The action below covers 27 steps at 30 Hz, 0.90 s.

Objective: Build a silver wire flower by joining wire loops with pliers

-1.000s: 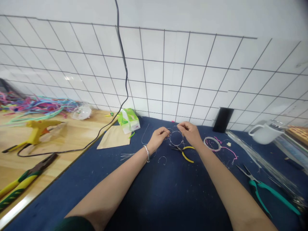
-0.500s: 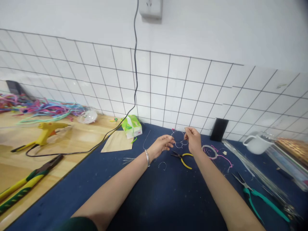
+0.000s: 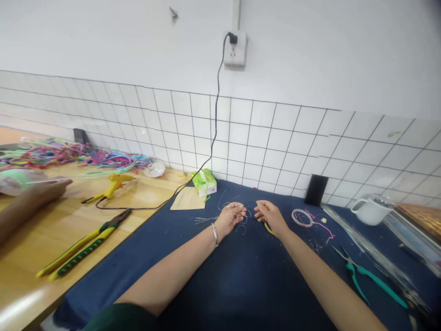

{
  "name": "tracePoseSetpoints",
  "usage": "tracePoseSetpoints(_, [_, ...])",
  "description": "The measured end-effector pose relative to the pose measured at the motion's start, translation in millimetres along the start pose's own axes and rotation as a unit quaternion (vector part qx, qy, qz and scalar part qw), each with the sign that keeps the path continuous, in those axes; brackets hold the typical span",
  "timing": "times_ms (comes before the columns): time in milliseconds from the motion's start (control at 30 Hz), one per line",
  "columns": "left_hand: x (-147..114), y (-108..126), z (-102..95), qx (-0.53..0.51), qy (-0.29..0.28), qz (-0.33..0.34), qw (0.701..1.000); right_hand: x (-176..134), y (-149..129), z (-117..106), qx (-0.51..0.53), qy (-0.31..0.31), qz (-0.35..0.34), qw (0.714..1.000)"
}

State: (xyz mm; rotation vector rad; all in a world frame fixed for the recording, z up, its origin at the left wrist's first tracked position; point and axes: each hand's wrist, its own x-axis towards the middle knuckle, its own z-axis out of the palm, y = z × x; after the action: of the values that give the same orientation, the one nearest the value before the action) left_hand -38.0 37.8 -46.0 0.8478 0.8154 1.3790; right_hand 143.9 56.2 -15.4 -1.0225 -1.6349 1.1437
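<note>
My left hand [image 3: 233, 217] is closed on a thin wire ring [image 3: 248, 212] with small loops, partly hidden by the fingers. My right hand [image 3: 270, 217] is just to its right, apart from the ring, with its fingers loosely curved and nothing visible in them. Below that hand lie small pliers with yellow handles [image 3: 268, 228], mostly covered by it. A curved piece of wire [image 3: 243, 228] rests on the dark blue cloth [image 3: 237, 285] by my left hand. Several straight wires [image 3: 203, 220] lie left of my wrist.
Right of my hands are a pale ring with pink strands [image 3: 303, 218], teal-handled pliers [image 3: 358, 271], a wire bundle [image 3: 354, 227] and a white mug [image 3: 370, 210]. To the left are a yellow glue gun [image 3: 115, 184], large pliers [image 3: 89, 243], a tissue pack [image 3: 205, 183] and another person's hand [image 3: 51, 187].
My right hand has let go of the wire ring, which has moved left and down in my left hand. The view has shifted left, bringing another person's hand in.
</note>
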Motion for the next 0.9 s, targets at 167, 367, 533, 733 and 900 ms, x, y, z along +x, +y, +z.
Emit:
tracePoseSetpoints(167, [-23,-18,-3.6,0.022,0.027,-0.015,0.999,-37,11,15,-0.045,-0.007,-0.018,0.999])
tracePoseSetpoints(367, [-35,-25,5.3,0.057,0.021,-0.016,0.998,-71,-2,27,-0.21,-0.029,-0.207,0.955])
tracePoseSetpoints(533, [-43,-25,11.2,0.097,-0.009,-0.023,0.995,-63,7,22,-0.027,0.063,-0.045,0.997])
tracePoseSetpoints(733, [-48,-24,18.2,0.134,-0.044,-0.024,0.99,-54,37,7,0.059,0.12,0.034,0.99])
tracePoseSetpoints(900, [-43,-24,17.1,0.147,0.012,0.044,0.988,-57,42,10,0.093,0.129,0.048,0.986])
